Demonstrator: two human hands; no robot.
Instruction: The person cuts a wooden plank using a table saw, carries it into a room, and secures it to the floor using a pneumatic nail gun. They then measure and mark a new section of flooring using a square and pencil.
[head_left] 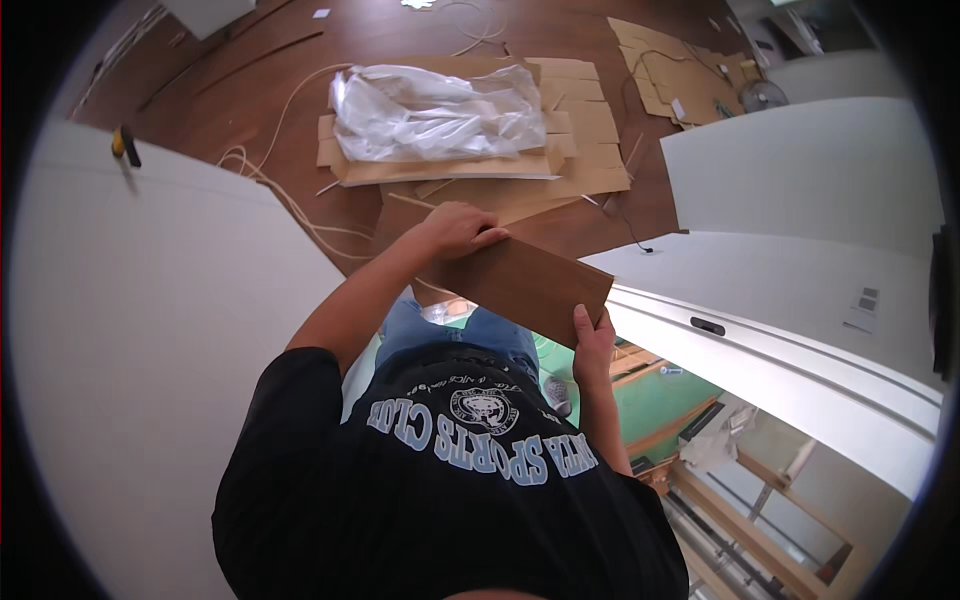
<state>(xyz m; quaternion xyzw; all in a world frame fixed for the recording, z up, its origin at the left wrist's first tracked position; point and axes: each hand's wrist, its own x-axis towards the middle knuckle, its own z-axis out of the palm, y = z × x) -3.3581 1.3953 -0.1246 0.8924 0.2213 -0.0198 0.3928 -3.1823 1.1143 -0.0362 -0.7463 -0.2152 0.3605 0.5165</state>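
Observation:
A dark brown wooden board [530, 285] is in front of my waist, slanting down toward the right. My left hand [463, 230] grips its far edge, with the thumb along the top and the other fingers partly hidden. At the right end of the board, my right hand [594, 343] has its thumb on the upper face, while its remaining fingers are mostly out of sight. The board's far left part runs on past my left hand, where it is hard to tell from the brown floor.
Ahead, clear plastic sheeting [430, 115] lies over flattened cardboard [590, 130] on the brown floor. Loose cable [290, 205] trails at left beside a white wall or panel [150, 330]. A white door frame [780, 350] stands close right; timber lengths [745, 525] lie below it.

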